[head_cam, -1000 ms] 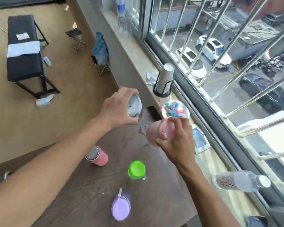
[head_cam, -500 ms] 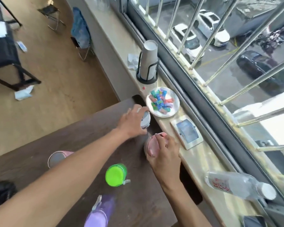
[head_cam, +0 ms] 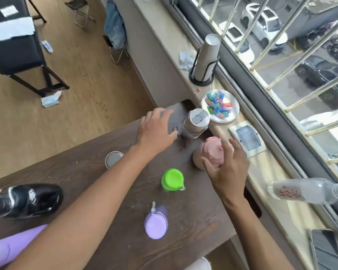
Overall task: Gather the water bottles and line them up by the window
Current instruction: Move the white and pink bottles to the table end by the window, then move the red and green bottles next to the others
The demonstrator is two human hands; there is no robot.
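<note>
Several bottles stand on the dark wooden table (head_cam: 98,184). A grey-lidded bottle (head_cam: 197,121) is upright at the far corner next to the window sill. My left hand (head_cam: 156,131) is just left of it, fingers spread, holding nothing. My right hand (head_cam: 227,170) wraps a pink bottle (head_cam: 213,152) that stands at the table's window edge. Nearer me are a pink tumbler (head_cam: 113,159), a green-lidded bottle (head_cam: 172,179) and a purple bottle (head_cam: 156,225). A black bottle (head_cam: 25,199) and another purple bottle (head_cam: 10,248) lie at the left. A clear plastic bottle (head_cam: 304,191) lies on the sill.
On the window sill (head_cam: 269,172) are a white plate (head_cam: 235,114) of coloured sweets, a stack of paper cups (head_cam: 206,57) in a black holder, a white-framed panel (head_cam: 248,137) and a dark tablet (head_cam: 326,250). Metal bars cross the window. Folding stools and a black bench stand on the floor.
Both bottles came down onto the table by the sill. My left hand let go of the grey-lidded bottle and drew back to the left. My right hand stays on the pink bottle.
</note>
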